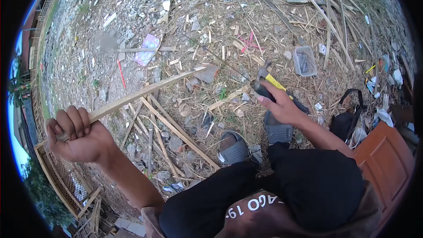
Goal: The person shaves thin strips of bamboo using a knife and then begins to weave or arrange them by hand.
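Far left, down low: a wood-framed lattice panel (68, 180). Just above, the left hand (72, 134), clamped tight around the near end of a long, pale wooden strip (141, 93). Slants up from there to the upper middle, ending over a brownish broken stone (206, 75); can't tell about contact. Upper left, a thin red stick (121, 74), then a shiny, pinkish plastic sheet (147, 48). Below the strip, loose wood pieces (178, 132) crisscrossed on the ground (132, 0). Around mid-frame, some pink ribbon (250, 44) up top and gray sandals (234, 150) lower down. Right of center, the right hand (280, 105), wrapped snugly around a dark-handled bladed tool (263, 91), thin end pointing up and left. Partly hidden behind, a yellow-handled hammer (274, 81), head toward the top. Next, a clear plastic tub (314, 61) of gray nails (303, 61), looks like. Farther right, a black bag (344, 125), more long strips (335, 13) heaped upper right, and a reddish-brown panelled door (387, 163) along the lower right edge.
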`<state>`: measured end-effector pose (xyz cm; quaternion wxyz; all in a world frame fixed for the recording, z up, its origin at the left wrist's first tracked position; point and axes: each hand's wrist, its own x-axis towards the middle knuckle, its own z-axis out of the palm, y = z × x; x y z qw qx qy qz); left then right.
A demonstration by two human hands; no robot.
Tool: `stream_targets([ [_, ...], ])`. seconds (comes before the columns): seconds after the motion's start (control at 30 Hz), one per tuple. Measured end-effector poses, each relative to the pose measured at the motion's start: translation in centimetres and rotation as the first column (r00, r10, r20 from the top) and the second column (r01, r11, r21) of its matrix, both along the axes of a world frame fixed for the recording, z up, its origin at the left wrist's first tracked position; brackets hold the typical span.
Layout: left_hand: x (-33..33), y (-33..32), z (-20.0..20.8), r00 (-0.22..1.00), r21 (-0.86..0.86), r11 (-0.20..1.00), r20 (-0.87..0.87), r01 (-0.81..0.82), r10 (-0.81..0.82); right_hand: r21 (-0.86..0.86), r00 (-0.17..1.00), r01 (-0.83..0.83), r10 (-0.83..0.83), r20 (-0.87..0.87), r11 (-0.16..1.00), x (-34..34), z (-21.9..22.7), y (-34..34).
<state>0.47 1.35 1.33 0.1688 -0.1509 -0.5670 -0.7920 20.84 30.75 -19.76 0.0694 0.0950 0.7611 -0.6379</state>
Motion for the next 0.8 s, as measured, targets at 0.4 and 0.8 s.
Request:
stream_targets([
  [0.4,6.1,0.9,-1.5,0.92,0.061,0.919,-0.027,-0.389,0.391,0.092,0.853,-0.311,0.321,-0.412,0.946,-5.8,2.1,-9.4],
  [0.8,6.7,4.0,-0.8,0.947,-0.013,0.949,-0.077,-0.314,0.312,0.404,0.959,-0.271,0.28,0.037,0.874,-7.7,-6.3,-5.9],
])
